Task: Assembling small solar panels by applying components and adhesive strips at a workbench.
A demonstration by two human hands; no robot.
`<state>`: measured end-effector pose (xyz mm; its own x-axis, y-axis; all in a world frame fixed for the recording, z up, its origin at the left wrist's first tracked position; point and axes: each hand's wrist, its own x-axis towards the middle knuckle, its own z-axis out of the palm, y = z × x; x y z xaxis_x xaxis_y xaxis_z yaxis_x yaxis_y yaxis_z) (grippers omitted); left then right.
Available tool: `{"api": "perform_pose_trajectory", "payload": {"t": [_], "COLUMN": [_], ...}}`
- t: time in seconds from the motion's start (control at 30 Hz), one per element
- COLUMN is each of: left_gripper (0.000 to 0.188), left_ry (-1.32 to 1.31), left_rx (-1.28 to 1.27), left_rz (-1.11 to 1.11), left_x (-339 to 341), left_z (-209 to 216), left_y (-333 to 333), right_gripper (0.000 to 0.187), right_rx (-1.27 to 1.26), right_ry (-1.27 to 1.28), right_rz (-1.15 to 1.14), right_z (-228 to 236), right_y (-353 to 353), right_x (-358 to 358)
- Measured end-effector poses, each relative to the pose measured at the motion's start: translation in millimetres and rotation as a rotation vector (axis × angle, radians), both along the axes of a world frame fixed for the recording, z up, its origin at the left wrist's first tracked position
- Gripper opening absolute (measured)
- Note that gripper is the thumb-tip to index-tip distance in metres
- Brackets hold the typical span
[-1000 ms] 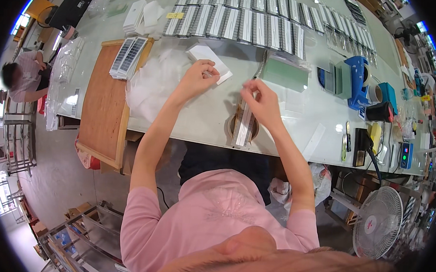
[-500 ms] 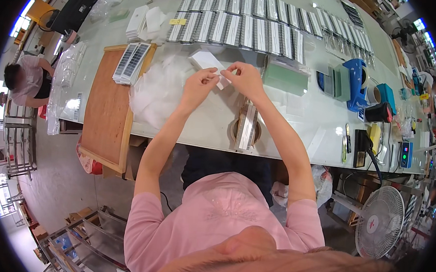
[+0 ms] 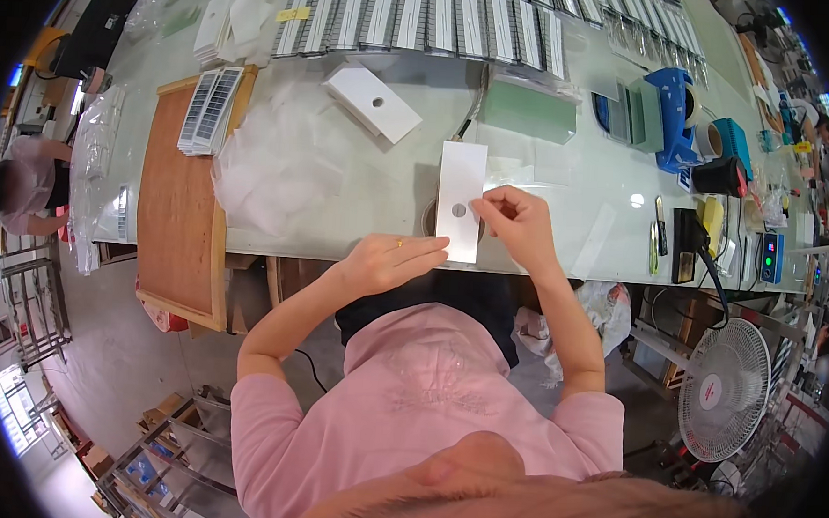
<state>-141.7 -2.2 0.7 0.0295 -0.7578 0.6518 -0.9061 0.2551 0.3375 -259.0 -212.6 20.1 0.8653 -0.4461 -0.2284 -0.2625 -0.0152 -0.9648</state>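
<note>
A long white card [image 3: 460, 177] with a round hole lies lengthwise near the table's front edge, over a round brown roll [image 3: 429, 218] that mostly hides beneath it. My right hand [image 3: 521, 225] pinches the card's right edge beside the hole. With fingers stretched out, my left hand [image 3: 391, 261] touches the card's lower left edge. Farther off to the left sits a stack of similar white cards [image 3: 371, 102], the top one showing a hole. Whatever else lies under the card is hidden.
Rows of grey-and-white packs [image 3: 410, 20] line the far side. A heap of thin white sheets [image 3: 274, 172] lies beside a wooden board [image 3: 181, 200]. Green glass plates [image 3: 530, 112], a blue tape dispenser [image 3: 673, 118] and a black-handled tool [image 3: 685, 245] stand to the right.
Both hands have come nearer from the white stack. A holed white card now lies over the roll and the narrow strips that showed on it before. The left hand's fingers have straightened.
</note>
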Motion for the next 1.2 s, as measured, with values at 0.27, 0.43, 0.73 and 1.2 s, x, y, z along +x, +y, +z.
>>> {"api": "perform_pose_trajectory", "payload": {"t": [0.27, 0.43, 0.73, 1.2], "left_gripper": [0.022, 0.023, 0.023, 0.026], "left_ry": [0.113, 0.103, 0.086, 0.072], "left_rx": [0.066, 0.087, 0.121, 0.246], "left_rz": [0.005, 0.032, 0.028, 0.069], "left_x": [-4, -7, -6, -11], "left_z": [-10, -16, -19, -13], "left_y": [1, 5, 6, -9], "right_gripper": [0.014, 0.015, 0.016, 0.043], "right_rx": [-0.592, -0.752, -0.754, -0.99], "right_ry": [-0.165, -0.137, -0.134, -0.331], "right_rz": [-0.113, -0.065, -0.071, 0.299], "right_z": [-18, -19, -23, 6], "right_y": [17, 17, 17, 20], "right_x": [-13, -14, -13, -30]}}
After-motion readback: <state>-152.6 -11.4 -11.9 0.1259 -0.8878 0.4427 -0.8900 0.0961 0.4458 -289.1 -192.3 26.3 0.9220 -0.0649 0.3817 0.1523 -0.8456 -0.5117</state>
